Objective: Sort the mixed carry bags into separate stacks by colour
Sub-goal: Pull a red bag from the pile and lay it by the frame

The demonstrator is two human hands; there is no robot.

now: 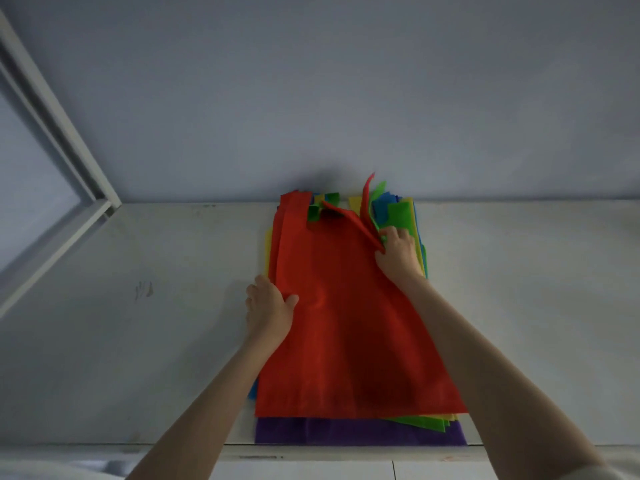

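Note:
A red carry bag [346,323] lies on top of a mixed pile in the middle of the white table [138,341]. Under it show green bags [401,214], yellow edges [355,202], blue pieces [381,202] and a purple bag [360,432] at the near end. My left hand [268,308] grips the red bag's left edge, thumb on top. My right hand [398,251] pinches the red bag near its right handle, which is lifted and creased.
A grey wall [346,98] rises right behind the pile. A white window frame [62,150] slants at the left. Bare table surface lies on both sides of the pile. The table's near edge [311,452] runs just below the purple bag.

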